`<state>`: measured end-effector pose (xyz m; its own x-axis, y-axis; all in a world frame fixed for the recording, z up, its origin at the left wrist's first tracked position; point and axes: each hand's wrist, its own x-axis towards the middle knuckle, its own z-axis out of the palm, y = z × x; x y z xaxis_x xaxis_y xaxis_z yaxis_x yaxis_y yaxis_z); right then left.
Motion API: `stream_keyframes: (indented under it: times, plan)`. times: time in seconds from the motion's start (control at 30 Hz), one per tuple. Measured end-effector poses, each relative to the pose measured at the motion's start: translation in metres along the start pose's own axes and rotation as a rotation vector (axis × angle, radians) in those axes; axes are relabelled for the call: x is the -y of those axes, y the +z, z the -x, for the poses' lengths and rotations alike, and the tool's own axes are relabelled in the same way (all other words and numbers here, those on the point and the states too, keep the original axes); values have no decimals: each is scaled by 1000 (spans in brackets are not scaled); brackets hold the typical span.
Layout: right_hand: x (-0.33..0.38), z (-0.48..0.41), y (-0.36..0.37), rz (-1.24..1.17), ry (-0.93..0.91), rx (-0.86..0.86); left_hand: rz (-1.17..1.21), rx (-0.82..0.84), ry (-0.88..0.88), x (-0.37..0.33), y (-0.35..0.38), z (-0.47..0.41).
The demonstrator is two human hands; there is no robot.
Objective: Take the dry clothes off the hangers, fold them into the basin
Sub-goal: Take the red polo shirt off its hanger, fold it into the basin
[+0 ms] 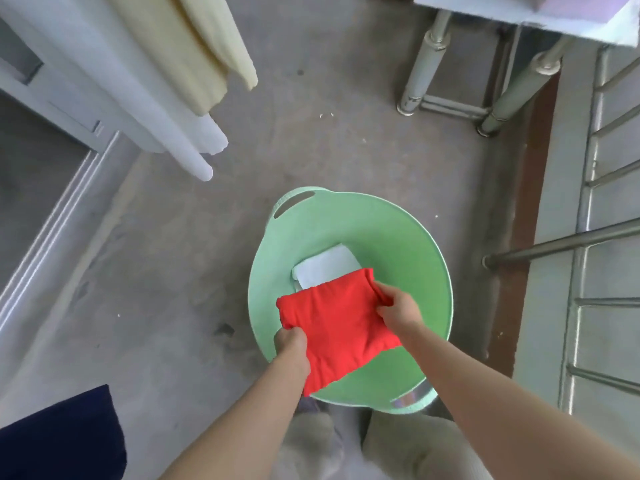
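A folded red garment [336, 323] hangs over the green basin [398, 237], which stands on the concrete floor. My left hand [291, 341] grips the garment's near left edge. My right hand [398, 308] pinches its far right corner. Under the red cloth, a folded white garment [325, 263] lies in the bottom of the basin, partly covered. A white garment [145, 98] and a pale yellow one [194, 46] still hang at the upper left. A dark blue cloth [62, 434] shows at the lower left edge.
Metal table legs [426, 64] stand at the upper right beyond the basin. A steel railing [588, 237] with a bar jutting inward runs along the right side. A sliding door track [52, 230] borders the left.
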<state>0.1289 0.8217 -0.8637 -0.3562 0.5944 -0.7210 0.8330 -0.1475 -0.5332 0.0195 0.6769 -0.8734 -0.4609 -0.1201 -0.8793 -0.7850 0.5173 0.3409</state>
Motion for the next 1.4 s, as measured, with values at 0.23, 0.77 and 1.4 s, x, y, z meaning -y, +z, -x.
stream_keyframes:
  times: [0.23, 0.77, 1.4]
  plan:
    - [-39, -127, 40, 48, -117, -40, 3, -48, 64, 0, 63, -137]
    - [-60, -304, 100, -13, -167, 177, -44, 127, 116, -6, 129, -311]
    - [-128, -317, 121, 274, -290, -136, -315, 168, 240, 28, 128, -324]
